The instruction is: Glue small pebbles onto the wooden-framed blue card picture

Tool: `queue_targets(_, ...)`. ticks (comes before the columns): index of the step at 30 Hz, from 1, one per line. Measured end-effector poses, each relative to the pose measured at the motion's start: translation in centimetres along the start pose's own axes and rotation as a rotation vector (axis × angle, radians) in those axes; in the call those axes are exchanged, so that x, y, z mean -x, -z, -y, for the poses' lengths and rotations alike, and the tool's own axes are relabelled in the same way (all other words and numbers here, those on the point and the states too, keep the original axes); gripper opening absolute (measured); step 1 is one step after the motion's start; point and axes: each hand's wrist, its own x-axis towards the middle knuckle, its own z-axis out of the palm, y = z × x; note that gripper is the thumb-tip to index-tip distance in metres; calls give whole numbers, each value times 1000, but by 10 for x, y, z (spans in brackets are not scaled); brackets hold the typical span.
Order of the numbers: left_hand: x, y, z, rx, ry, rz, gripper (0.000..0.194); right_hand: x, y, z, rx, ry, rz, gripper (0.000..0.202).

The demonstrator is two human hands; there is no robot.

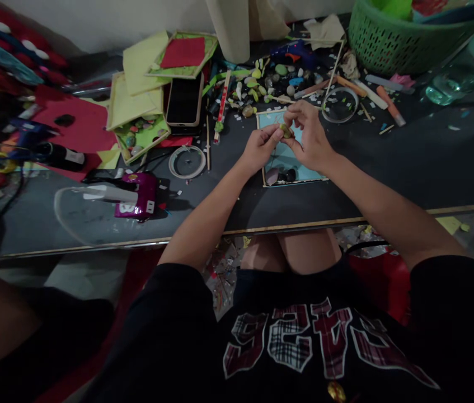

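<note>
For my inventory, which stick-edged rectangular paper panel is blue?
The blue panel beneath the left hand and right hand; the others, further left, are yellow or green.

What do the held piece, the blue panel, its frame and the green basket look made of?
Held piece: perhaps stone, mottled green-brown, but too small to be sure.
Blue panel: probably card or paper, flat and matte.
Frame: likely wood, thin pale strips.
Green basket: most likely plastic, with regular moulded-looking holes.

Framed card (310, 174) on table (421, 162), pebbles (290, 90) behind, phone (184, 101) left, basket (396, 47) behind right
</note>
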Motion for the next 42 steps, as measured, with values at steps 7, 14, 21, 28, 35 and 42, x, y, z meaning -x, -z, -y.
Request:
queue_targets(7, 0, 0, 5, 10, 12, -3, 61, 0, 0, 2, -18, 0, 46, 48)
queue_targets(14, 1, 0, 5, 14, 19, -12, 61, 0, 5, 1, 15, -25, 52, 48)
queue_targets(21, 1, 1, 11, 20, -2, -2, 59, -1, 2, 2, -15, 43, 0, 55)
queue_targets(28, 2, 1, 6, 24, 15, -1, 61, -3, 3, -1, -31, 98, -45, 56)
queue_targets(35, 1, 1, 9, 4, 15, -9, 62, -3, 4, -1, -8, 59, -1, 58)
queue_targets(42, 1, 2, 6, 14, -20, 18, 59, -2, 1, -4, 4, 19, 1, 63)
